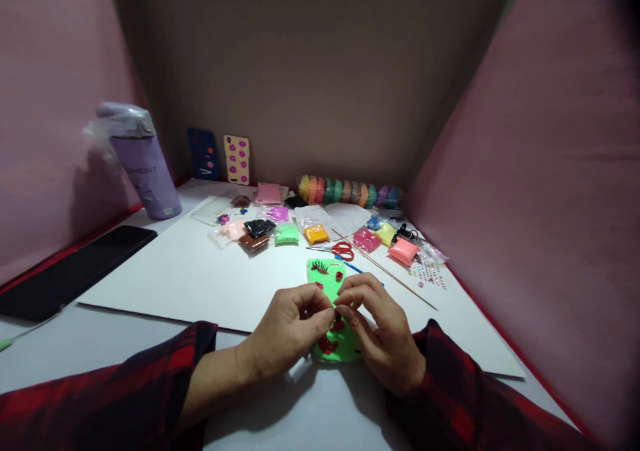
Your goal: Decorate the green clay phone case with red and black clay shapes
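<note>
1. Left hand (pixel 295 324): thumb and index tips drawn together, just above the middle of the phone case. Right hand (pixel 383 331): fingers curled, thumb and index tips meeting the left's. Cannot tell whether either pinches a small piece.
2. Green phone case (pixel 329 293) with red decorations: directly below both sets of fingertips, between the palms. Long axis runs away from the wearer, crossing under the line joining the hands. Neither hand's fingertips clearly nearer; right hand covers more of its right edge.
3. Key relation, judged: fingertips to the case face below, a short downward gap; contact not confirmed.
4. Just beyond the right fingertips: blue stick tool (pixel 357 269), then red-handled scissors (pixel 343 251). Wooden skewer (pixel 387 271) slants beyond the right hand.
5. Farther ahead of the left hand: green clay packet (pixel 287 233).
</note>
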Demonstrator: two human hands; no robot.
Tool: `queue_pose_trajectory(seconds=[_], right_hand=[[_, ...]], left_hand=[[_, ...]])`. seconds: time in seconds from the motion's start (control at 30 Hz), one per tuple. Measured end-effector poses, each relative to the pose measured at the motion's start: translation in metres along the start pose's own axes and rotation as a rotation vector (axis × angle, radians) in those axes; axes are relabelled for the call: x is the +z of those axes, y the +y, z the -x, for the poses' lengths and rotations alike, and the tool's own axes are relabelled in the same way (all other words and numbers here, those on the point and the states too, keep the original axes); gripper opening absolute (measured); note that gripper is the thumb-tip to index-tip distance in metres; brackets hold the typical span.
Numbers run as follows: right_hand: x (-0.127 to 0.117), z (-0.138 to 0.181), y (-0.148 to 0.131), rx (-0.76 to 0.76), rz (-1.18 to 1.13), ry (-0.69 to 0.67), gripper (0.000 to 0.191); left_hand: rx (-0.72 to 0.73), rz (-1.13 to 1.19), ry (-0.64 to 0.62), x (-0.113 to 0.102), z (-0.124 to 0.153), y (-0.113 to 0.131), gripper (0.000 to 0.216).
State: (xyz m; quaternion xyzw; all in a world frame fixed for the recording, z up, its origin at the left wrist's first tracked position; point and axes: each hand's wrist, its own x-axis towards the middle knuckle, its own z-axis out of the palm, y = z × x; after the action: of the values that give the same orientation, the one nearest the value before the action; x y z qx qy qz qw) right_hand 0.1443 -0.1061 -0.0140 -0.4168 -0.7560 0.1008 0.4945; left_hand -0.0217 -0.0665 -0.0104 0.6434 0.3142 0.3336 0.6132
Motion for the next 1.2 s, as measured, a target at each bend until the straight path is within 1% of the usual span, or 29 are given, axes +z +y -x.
queue_pose_trajectory(seconds=[0.13,0.23,0.3,0.37,0.43,0.5,0.57,0.63,0.77,0.97,1.07,1.2], right_hand=[[0.002,-0.001,0.001,-0.011,0.011,-0.001,0.012],[0.004,0.000,-0.002,0.018,0.004,0.021,0.014],[0.003,0.000,-0.005,0.051,-0.023,0.058,0.013],[0.002,0.002,-0.009,0.093,-0.049,0.112,0.011],[0.000,0.003,-0.011,0.163,-0.073,0.143,0.015],[-0.001,0.004,-0.011,0.254,-0.120,0.114,0.017],[-0.001,0.004,-0.010,0.310,-0.162,0.045,0.017],[-0.001,0.003,-0.008,0.298,-0.158,-0.003,0.022],[0.000,0.003,-0.006,0.262,-0.104,-0.031,0.027],[0.002,0.003,-0.007,0.340,-0.161,-0.076,0.029],[0.001,0.002,-0.008,0.365,-0.190,-0.084,0.031],[-0.001,0.002,-0.009,0.355,-0.169,-0.098,0.031]], left_hand=[[0.018,-0.054,-0.024,0.000,0.002,0.001,0.018],[0.038,-0.067,-0.036,0.000,0.003,0.000,0.019],[0.027,-0.005,-0.036,-0.001,0.002,0.000,0.020],[-0.013,0.127,-0.032,-0.001,0.000,0.000,0.022],[-0.054,0.244,-0.003,-0.002,-0.002,0.002,0.025],[-0.081,0.300,0.046,-0.002,-0.003,0.003,0.029],[-0.094,0.319,0.090,-0.001,-0.004,0.005,0.031],[-0.110,0.339,0.104,-0.001,-0.005,0.005,0.032],[-0.103,0.338,0.087,0.000,-0.004,0.004,0.032],[-0.079,0.303,0.003,0.000,-0.002,0.002,0.032],[-0.041,0.239,0.032,-0.002,-0.002,0.001,0.028],[0.063,0.097,0.108,-0.004,-0.002,0.001,0.018]])
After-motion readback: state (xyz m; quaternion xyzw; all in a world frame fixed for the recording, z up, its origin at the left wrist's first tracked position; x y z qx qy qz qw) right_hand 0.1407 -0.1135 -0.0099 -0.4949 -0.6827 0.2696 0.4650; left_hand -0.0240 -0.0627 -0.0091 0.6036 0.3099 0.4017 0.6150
